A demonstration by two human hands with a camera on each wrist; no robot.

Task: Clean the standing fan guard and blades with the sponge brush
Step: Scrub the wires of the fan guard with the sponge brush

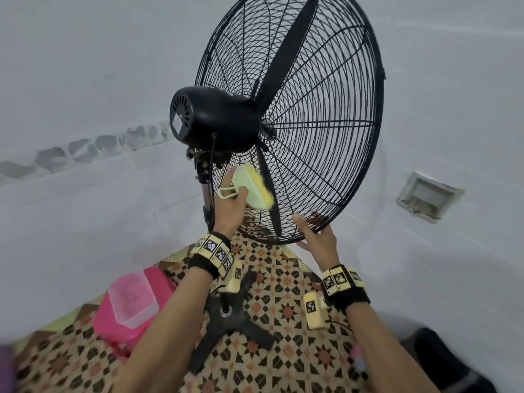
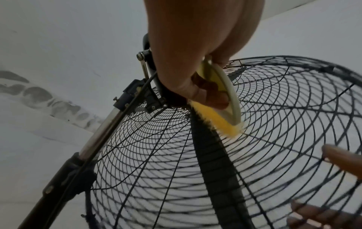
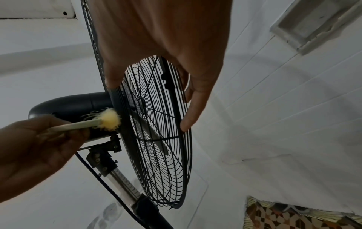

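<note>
Brushing black wire guard (image 1: 326,114), yellow bristles (image 1: 262,185)

Probably a home: patterned floor mat (image 1: 283,282), whitewashed walls (image 1: 85,80).

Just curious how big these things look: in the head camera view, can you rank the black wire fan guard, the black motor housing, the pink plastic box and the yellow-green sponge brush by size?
1. Black wire fan guard
2. Black motor housing
3. Pink plastic box, nearly matching the housing and nearer the camera, so this order is unsure
4. Yellow-green sponge brush

Guard (image 1: 326,114) black wire; motor housing (image 1: 215,120) glossy plastic; pole (image 2: 101,130) shiny metal.
</note>
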